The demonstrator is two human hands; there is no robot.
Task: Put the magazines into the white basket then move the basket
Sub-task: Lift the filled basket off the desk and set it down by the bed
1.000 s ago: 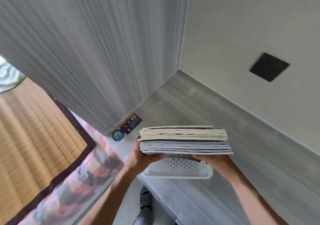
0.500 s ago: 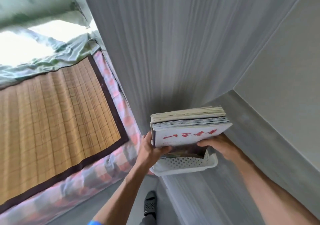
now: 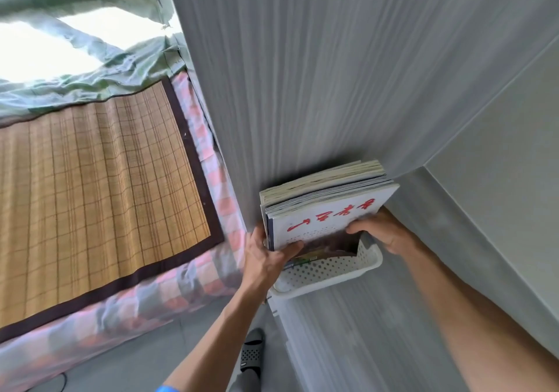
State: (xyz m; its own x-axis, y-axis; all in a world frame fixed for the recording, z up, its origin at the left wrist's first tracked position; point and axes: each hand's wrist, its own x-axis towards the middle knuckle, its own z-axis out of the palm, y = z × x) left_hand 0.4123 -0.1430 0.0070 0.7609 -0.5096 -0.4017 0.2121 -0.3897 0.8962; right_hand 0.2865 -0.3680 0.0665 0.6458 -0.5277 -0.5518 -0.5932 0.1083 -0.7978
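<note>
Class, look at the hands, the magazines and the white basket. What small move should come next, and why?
Probably ease the magazines straight down until they sit in the white basket. The stack stands nearly upright with its lower edge inside the rim, and most of it is above the rim. The left hand and right hand grip its sides.
</note>
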